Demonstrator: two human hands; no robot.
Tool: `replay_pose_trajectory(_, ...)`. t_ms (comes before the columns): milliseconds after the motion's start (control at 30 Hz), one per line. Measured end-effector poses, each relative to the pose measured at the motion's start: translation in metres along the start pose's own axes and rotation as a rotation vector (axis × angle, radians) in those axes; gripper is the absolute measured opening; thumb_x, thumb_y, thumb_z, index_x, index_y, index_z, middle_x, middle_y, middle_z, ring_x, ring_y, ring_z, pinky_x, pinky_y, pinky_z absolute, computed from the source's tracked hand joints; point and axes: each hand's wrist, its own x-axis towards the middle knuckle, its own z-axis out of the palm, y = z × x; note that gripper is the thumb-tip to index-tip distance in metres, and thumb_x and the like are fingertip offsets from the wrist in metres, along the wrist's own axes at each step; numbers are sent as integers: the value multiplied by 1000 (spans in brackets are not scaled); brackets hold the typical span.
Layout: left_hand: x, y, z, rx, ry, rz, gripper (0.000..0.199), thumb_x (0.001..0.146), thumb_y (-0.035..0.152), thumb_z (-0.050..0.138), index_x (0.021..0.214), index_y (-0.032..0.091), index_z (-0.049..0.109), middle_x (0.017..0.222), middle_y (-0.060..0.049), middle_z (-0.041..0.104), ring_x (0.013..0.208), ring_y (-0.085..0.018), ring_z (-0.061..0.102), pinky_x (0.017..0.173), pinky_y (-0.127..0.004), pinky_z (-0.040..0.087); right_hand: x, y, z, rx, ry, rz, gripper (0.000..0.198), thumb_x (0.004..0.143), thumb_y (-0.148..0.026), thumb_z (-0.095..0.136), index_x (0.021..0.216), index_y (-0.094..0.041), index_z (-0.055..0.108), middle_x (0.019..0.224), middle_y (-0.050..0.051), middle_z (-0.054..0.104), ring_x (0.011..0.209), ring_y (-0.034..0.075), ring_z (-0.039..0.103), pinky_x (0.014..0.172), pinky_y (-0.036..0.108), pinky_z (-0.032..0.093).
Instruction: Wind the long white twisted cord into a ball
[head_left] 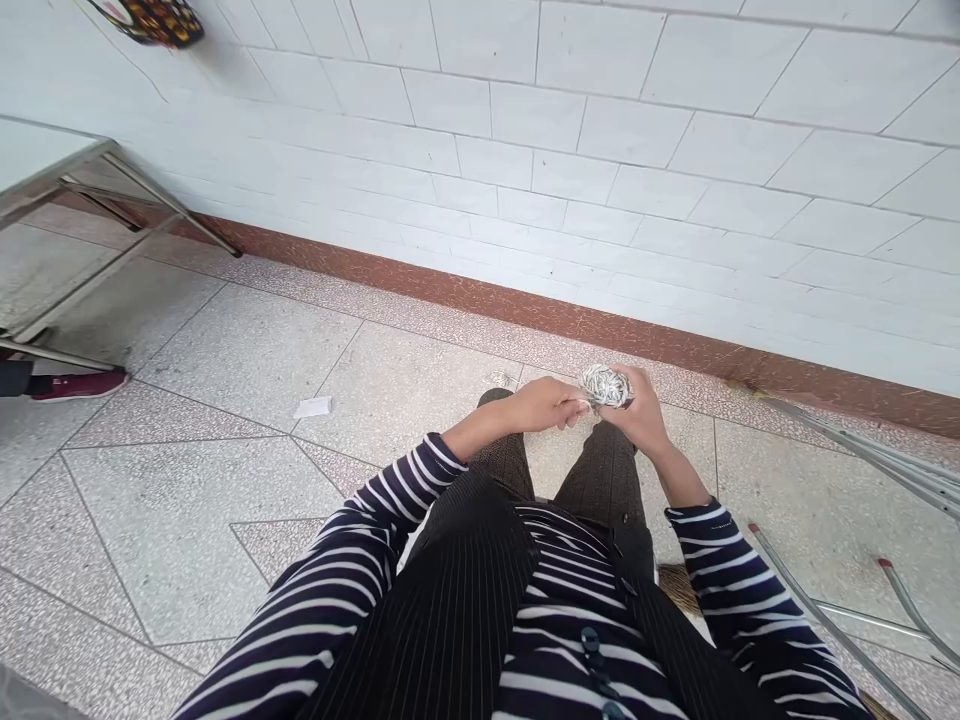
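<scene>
A small whitish, woven-looking bundle of cord or plant strands (604,386) is above my lap. My right hand (639,412) wraps round its right side and underside with curled fingers. Just left of it, my left hand (551,404) is closed in a pinch on a thin pale strand (589,405) by the bundle's lower left edge. Whether that strand is part of the bundle I cannot tell. Both hands are close together over my knees, in dark trousers (611,470).
A metal-framed table (112,150) stands at the left, with a person's dark red shoe (79,385) beneath it. White paper (313,407) lies on the speckled floor. Metal tubes (862,435) and chair-like legs (825,605) are at the right. A tiled wall (570,130) runs ahead.
</scene>
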Motion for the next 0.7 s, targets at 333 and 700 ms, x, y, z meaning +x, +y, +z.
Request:
replay_pose_trajectory(333, -1, -6, 33, 399, 274, -143, 27, 99, 29, 44, 102, 20, 70, 95, -6, 72, 85, -20, 65, 70, -26, 42, -37, 11, 9, 382, -333, 284, 66, 70, -45, 76, 128, -25, 53, 120, 8, 62, 107, 28, 60, 91, 40, 49)
replay_pose_trajectory(700, 4, -44, 20, 217, 188, -50, 24, 96, 26, 50, 85, 17, 69, 84, -3, 71, 79, -17, 63, 70, -23, 40, -59, -3, 1, 574, -372, 409, 71, 53, -42, 88, 118, -25, 62, 110, 6, 66, 101, 29, 62, 91, 41, 48)
